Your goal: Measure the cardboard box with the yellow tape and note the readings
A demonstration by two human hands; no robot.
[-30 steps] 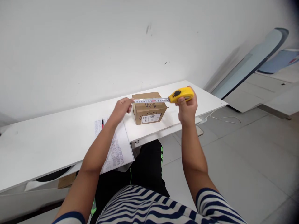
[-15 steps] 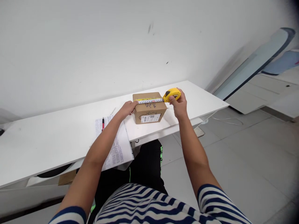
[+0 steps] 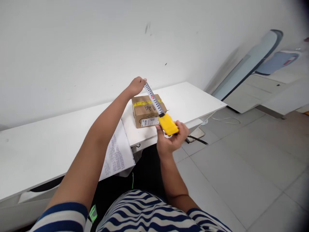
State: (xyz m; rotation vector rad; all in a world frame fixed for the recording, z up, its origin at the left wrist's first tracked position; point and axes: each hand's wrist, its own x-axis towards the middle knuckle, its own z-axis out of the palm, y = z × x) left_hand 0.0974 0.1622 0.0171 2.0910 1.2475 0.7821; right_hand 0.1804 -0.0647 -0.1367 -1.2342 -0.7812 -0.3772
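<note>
Left hand (image 3: 137, 86) nearly closed, fingertips pinching free end of tape blade (image 3: 154, 100). Right hand (image 3: 171, 140) curled round yellow case (image 3: 168, 124) of tape measure, thumb on one side, fingers on other. Blade drawn out straight between hands, slanting over cardboard box (image 3: 145, 111); whether it touches box top, cannot tell. Box on white worktop (image 3: 190, 96), nearer person than left hand, beyond and left of right hand. Printed sheets (image 3: 116, 156) left of right hand, partly hidden by left forearm.

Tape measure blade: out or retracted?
Out: the numbered blade spans from the left hand to the yellow case in the right hand.
</note>
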